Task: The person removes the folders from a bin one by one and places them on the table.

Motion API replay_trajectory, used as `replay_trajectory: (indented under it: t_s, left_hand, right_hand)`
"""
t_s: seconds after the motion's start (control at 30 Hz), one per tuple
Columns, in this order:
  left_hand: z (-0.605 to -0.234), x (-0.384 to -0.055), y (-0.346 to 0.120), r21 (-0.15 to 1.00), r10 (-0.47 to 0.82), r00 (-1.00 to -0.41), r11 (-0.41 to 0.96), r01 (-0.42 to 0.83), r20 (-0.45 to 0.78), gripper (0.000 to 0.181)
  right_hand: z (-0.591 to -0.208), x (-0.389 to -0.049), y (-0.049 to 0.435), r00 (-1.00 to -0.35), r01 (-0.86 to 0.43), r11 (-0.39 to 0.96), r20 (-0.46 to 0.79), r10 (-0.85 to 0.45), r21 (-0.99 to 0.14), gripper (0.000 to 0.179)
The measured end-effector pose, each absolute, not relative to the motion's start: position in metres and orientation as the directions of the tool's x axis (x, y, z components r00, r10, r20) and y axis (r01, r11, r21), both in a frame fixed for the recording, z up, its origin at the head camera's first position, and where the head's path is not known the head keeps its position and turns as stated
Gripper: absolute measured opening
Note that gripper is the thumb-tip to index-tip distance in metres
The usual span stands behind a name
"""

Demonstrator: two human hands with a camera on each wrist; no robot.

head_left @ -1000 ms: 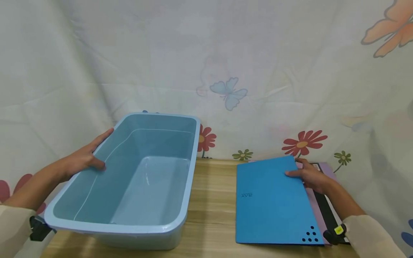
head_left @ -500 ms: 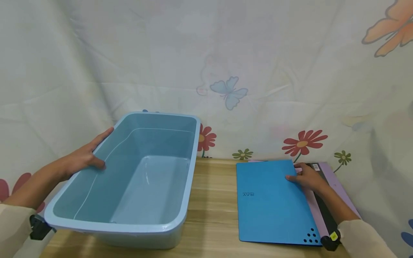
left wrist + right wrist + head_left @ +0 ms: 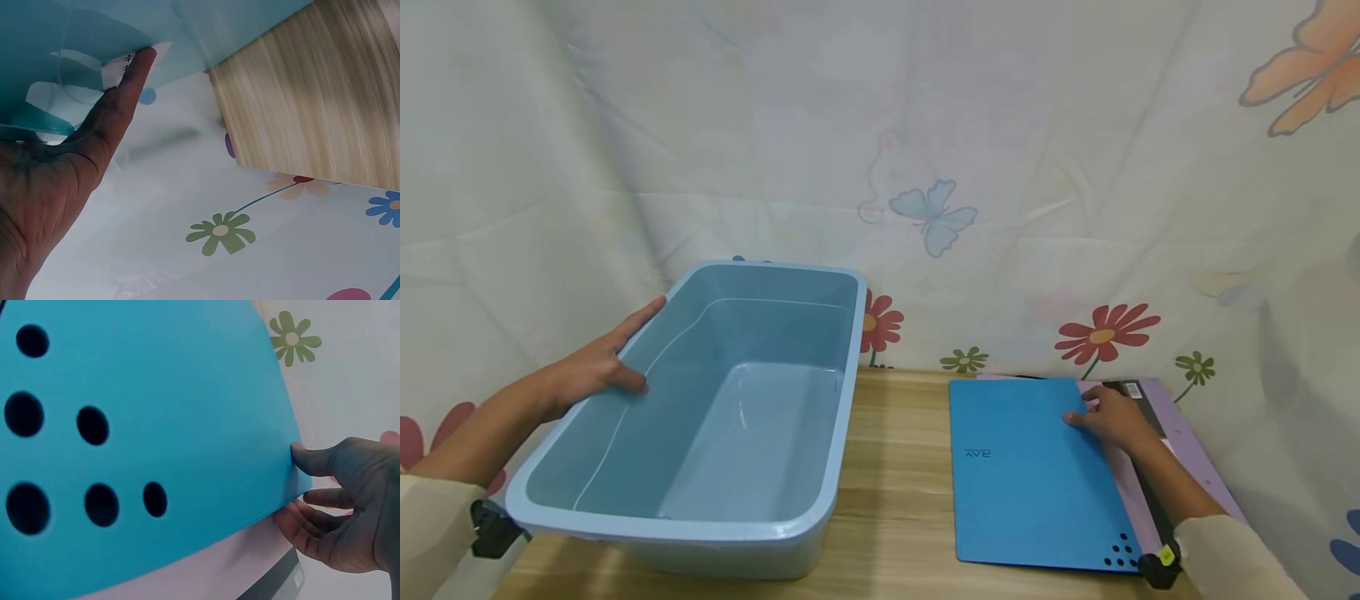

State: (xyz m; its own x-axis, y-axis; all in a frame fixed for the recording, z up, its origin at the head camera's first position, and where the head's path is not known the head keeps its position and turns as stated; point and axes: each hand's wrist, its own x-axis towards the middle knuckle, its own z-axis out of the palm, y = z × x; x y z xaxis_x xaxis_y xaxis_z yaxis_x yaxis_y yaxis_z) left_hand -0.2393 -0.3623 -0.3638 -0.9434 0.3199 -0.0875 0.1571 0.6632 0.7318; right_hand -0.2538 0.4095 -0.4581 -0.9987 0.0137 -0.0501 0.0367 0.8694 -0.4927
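A large light-blue plastic basin (image 3: 662,530) stands on the left of the table. My left hand (image 3: 587,375) grips its left rim, thumb inside and fingers along the outer wall, as the left wrist view (image 3: 56,181) also has it. On the right lies a blue folder (image 3: 1030,492) with printed letters and a cluster of black dots at its lower right corner. My right hand (image 3: 1116,421) pinches its right edge near the upper corner. In the right wrist view the thumb is on top of the folder (image 3: 212,419) and the fingers are at its edge and underneath.
Under the blue folder, light-purple flat items (image 3: 1191,446) stick out to the right, with a black band bearing a white label (image 3: 1134,390). Bare wooden tabletop (image 3: 895,483) separates basin and folder. A pale curtain (image 3: 775,125) with flowers and butterflies hangs behind.
The folder's upper right corner has come down from its raised tilt, and my right hand has lowered slightly with it. The right forearm has shifted left. My left hand and the basin stay put.
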Motion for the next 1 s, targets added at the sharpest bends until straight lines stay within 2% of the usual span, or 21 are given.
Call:
replay_trajectory:
  t_s: [1.0]
  left_hand:
    - [-0.3631, -0.2372, -0.3608, 0.742, 0.32, -0.942, 0.654, 0.146, -0.097, 0.135]
  right_hand:
    - [-0.4647, -0.2532, 0.4083, -0.995, 0.079, 0.886, -0.096, 0.04, -0.456, 0.076]
